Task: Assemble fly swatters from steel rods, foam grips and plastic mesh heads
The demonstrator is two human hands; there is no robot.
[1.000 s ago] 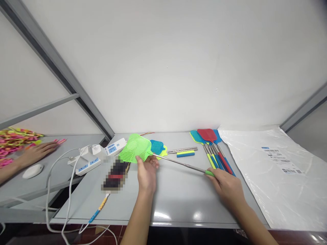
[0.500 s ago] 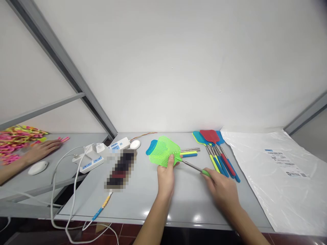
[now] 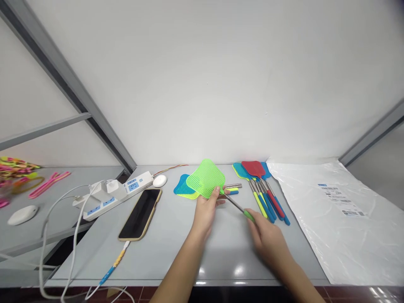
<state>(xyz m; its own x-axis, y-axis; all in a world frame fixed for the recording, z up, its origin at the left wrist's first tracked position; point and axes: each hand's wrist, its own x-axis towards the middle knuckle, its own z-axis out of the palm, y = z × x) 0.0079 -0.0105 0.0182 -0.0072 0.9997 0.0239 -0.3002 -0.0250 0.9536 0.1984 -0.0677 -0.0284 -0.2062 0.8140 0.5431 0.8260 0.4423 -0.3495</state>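
Observation:
A green fly swatter (image 3: 207,176) is held in the air over the table between my two hands. My left hand (image 3: 206,212) pinches the neck where its perforated head meets the metal rod. My right hand (image 3: 268,235) is closed around its green grip. Behind it on the table lie a blue fly swatter (image 3: 181,184) and a yellow fly swatter (image 3: 191,196), their heads partly covered by the green one. To the right, several fly swatters are fanned in a pile, with a red fly swatter (image 3: 253,168) on top.
A white plastic bag (image 3: 303,189) with a label covers the right side of the table. On the left are a phone (image 3: 140,214) on a cable, power strips (image 3: 116,195) and a white round device (image 3: 159,181). Pink strips (image 3: 49,185) lie on the neighbouring table.
The green swatter's head has swung upward, uncovering more of the blue and yellow heads. My view has shifted right. The other person's hand on the left is out of sight.

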